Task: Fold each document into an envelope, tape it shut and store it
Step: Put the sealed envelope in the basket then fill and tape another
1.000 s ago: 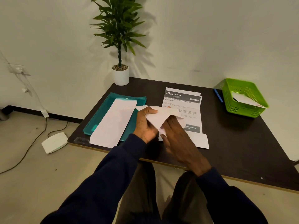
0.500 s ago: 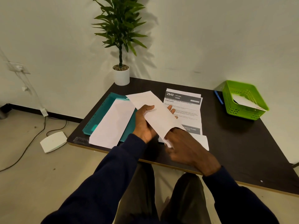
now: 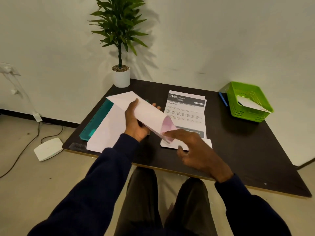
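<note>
My left hand [image 3: 134,123] grips a long white envelope [image 3: 146,113] by its middle and holds it tilted above the dark table [image 3: 247,150]. The near end of the envelope gapes open and shows a pinkish inside. My right hand [image 3: 196,150] is at that open end, index finger stretched to the mouth, the other fingers loosely bent over a folded white paper [image 3: 208,143] on the table. A printed document headed "2940 KITCHEN" [image 3: 185,113] lies flat behind it, with more sheets under it.
A white sheet [image 3: 105,133] lies on a teal folder [image 3: 97,121] at the left. A green basket [image 3: 245,114] at the back right holds a white envelope [image 3: 250,104], with a blue pen [image 3: 223,99] beside it. A potted plant [image 3: 121,78] stands by the wall.
The envelope went from crumpled between both hands to stretched out long in my left hand. My right hand slid down to its near end, which now gapes open.
</note>
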